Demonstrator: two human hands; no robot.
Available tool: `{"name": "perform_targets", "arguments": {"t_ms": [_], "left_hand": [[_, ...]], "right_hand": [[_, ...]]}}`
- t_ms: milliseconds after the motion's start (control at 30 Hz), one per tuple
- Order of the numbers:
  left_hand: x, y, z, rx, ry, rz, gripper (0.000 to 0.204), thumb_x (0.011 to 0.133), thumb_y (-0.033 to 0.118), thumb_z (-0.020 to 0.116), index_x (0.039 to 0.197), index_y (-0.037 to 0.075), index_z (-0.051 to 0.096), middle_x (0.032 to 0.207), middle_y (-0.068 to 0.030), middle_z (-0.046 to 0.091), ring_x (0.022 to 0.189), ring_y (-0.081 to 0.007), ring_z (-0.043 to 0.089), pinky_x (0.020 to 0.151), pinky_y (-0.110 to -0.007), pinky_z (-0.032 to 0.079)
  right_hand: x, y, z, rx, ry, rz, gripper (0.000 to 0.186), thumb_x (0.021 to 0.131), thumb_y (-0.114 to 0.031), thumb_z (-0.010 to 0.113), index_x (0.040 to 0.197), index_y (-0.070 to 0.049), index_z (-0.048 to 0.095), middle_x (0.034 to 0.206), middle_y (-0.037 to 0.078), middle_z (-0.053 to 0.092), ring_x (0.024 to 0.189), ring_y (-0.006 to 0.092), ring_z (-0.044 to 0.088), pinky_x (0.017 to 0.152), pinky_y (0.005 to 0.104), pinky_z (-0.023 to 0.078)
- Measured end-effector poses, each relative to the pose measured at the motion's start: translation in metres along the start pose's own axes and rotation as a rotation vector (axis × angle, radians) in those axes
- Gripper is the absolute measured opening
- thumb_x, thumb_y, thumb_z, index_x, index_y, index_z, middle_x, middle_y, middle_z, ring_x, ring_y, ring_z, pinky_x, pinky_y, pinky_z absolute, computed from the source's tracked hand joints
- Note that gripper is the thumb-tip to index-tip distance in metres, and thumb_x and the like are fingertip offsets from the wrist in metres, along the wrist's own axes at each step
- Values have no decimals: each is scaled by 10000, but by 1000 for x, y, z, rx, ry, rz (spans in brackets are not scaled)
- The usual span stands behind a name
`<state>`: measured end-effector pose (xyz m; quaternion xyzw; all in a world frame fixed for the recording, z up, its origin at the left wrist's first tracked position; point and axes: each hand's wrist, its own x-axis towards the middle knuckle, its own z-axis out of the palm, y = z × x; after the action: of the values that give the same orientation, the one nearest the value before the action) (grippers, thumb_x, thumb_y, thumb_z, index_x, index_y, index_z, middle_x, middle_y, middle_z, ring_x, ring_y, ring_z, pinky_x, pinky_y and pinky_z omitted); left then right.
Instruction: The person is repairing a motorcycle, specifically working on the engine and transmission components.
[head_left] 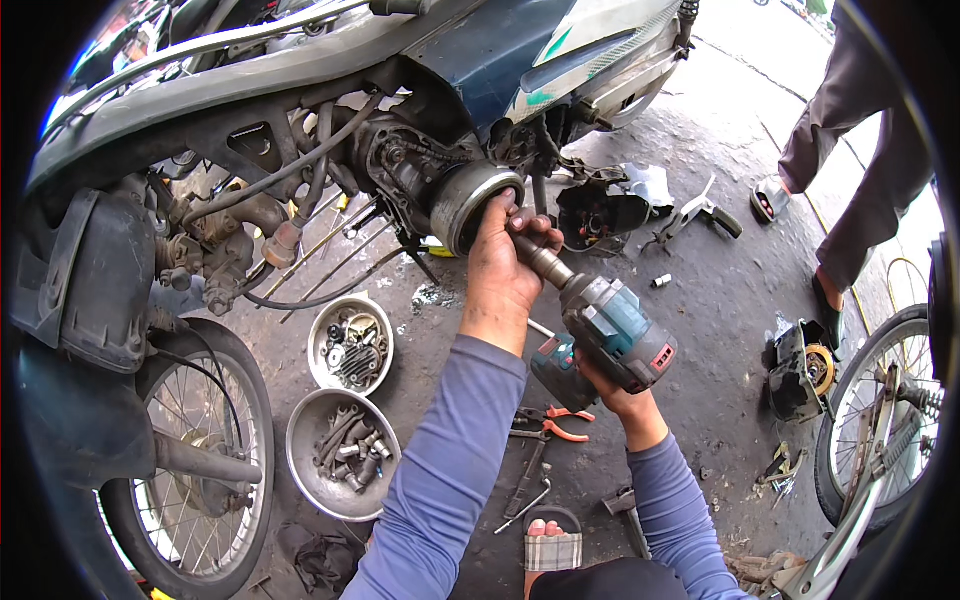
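My left hand [505, 255] is closed at a round metal drum [460, 205] on the engine of the scooter [400, 160], thumb on the drum and fingers round the socket [548, 262]. The socket is on the nose of a teal and black cordless impact wrench [615, 325], angled toward the drum's middle. My right hand [625, 395] holds the wrench by its grip, partly hidden behind the tool. Whether the socket is seated on a nut inside the drum cannot be seen.
Two metal bowls [309, 440] of parts, pliers [565, 430] and loose tools lie on the dirty ground [690, 520]. Removed housings [790, 380] sit to the right, near another wheel [880, 420]. Another person's legs [840, 200] stand at upper right. The scooter's wheel [200, 540] is at left.
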<state>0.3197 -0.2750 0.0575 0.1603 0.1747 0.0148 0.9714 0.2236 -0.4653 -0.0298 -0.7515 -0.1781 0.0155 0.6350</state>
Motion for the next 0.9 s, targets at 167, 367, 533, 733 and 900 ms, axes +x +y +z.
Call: {"name": "perform_targets", "arguments": {"t_ms": [167,367,533,733,900], "left_hand": [[-1,0,0,-64,-35,-1,248,894,254,688,813,143,481,603,49,436,625,-139,545,669,-381,502],[-5,-4,7,-32,22,54,286,883,216,682,720,153,456,565,73,396,562,-84,480,683,-339,478],[-2,-3,5,-69,8,44,309,872,185,680,685,160,436,534,76,360,521,-67,445,674,-323,481],[0,-6,2,-152,-84,-18,379,870,159,657,597,163,394,522,73,340,504,-67,417,683,-316,485],[-7,-24,4,-142,-34,-26,360,875,180,653,616,165,405,525,71,344,504,-72,420,689,-309,490]], "right_hand": [[3,3,6,149,-26,190,278,825,-97,734,1093,-63,669,1018,78,688,914,206,657,786,347,522],[18,-16,-10,-96,-76,-288,322,842,-110,722,1157,-83,661,1069,67,692,949,218,664,803,348,526],[22,-18,-13,-269,-70,-353,291,841,-68,715,1129,-87,675,1059,78,693,951,245,663,822,370,519],[19,-2,-10,-309,-11,-421,301,845,-77,713,1142,-83,670,1048,77,696,933,249,668,805,364,522],[2,13,-15,-58,16,-111,291,853,-75,697,1141,-75,658,1027,58,691,913,215,654,802,356,522]]}}
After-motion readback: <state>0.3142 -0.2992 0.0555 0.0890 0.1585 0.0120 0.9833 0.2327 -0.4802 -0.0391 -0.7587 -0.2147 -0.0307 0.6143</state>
